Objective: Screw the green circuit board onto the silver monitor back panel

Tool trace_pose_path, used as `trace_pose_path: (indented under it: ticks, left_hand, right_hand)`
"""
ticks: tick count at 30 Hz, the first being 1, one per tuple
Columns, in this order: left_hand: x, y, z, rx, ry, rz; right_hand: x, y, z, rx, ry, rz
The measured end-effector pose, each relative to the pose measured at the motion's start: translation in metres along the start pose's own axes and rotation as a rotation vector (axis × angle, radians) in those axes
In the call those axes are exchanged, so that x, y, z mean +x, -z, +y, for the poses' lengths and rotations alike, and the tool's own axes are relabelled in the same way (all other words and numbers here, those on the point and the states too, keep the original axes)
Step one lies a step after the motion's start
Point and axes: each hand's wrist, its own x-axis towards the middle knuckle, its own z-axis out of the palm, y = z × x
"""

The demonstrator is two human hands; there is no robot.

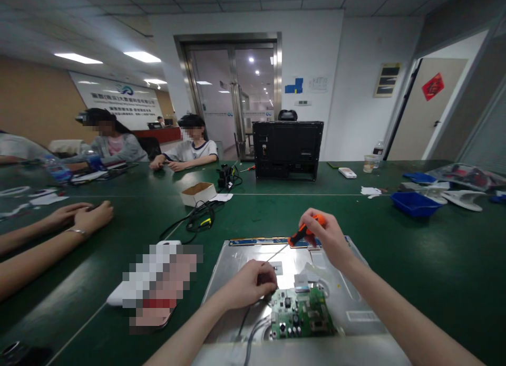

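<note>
My right hand [327, 238] grips a screwdriver [303, 232] by its orange and black handle. The thin shaft slants down and left toward my left hand, where its tip is hidden. My left hand [253, 281] is closed, fingers curled at the upper left corner of a green circuit board [301, 314]; what it pinches, if anything, is hidden. Dark cables [250, 338] run from the board's left side. Under both hands lies a silvery metal panel [233, 252], with a narrow blue circuit strip [256, 241] along its far edge.
Left of the panel lie a white object [136, 281] and a pinkish phone-like object [164, 297], both blurred. Beyond are black cables [197, 218], a small box [197, 194] and an upright black monitor [288, 151]. A blue tray [415, 203] stands right. Co-worker's hands [90, 218] rest left.
</note>
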Motion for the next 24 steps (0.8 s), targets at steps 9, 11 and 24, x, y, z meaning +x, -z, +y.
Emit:
trace_pose_path:
  ticks: [9,11,24]
  left_hand:
    - [0.001,0.000,-0.004,-0.013,-0.011,-0.017]
    - [0.001,0.000,-0.005,-0.032,-0.017,-0.024]
    - [-0.001,0.003,-0.008,-0.043,-0.052,-0.048]
  right_hand:
    - [-0.015,-0.019,-0.056,-0.811,0.417,-0.302]
    - [-0.019,-0.017,-0.055,-0.914,0.503,-0.372]
    - [-0.014,-0.008,-0.049,-1.086,0.554,-0.532]
